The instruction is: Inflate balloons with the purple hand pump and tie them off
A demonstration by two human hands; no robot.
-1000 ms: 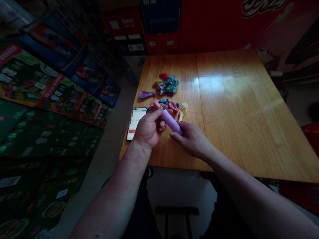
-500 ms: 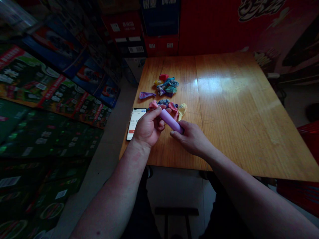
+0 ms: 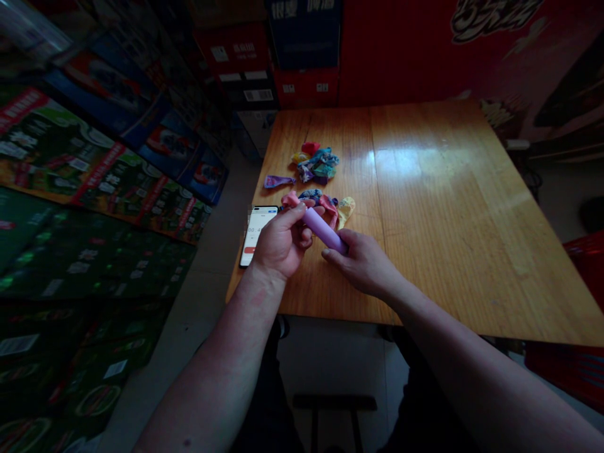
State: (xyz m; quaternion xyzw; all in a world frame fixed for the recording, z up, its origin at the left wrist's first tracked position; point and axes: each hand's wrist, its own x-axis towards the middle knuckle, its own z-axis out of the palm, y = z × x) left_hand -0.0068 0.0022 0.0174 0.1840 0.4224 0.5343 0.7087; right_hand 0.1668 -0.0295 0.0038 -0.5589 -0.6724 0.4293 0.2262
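Observation:
Both hands hold a lilac tube-shaped object (image 3: 323,230) over the near left part of a wooden table (image 3: 448,207). My left hand (image 3: 280,242) is closed around its upper end, thumb and fingers pinching it. My right hand (image 3: 365,264) grips the lower end with its fingertips. Just beyond the hands lie a few limp balloons (image 3: 330,204), pink, blue-patterned and yellow. A second heap of coloured balloons (image 3: 317,162) lies further back, with a single purple balloon (image 3: 278,182) to its left.
A phone (image 3: 257,234) with a lit timer screen lies at the table's left edge beside my left hand. Stacked printed cartons (image 3: 94,189) line the left side, red and blue boxes (image 3: 283,56) stand behind the table, and a stool (image 3: 335,402) is below.
Nothing has visibly changed apart from a slight shift of the camera; both hands keep the same grip on the lilac tube.

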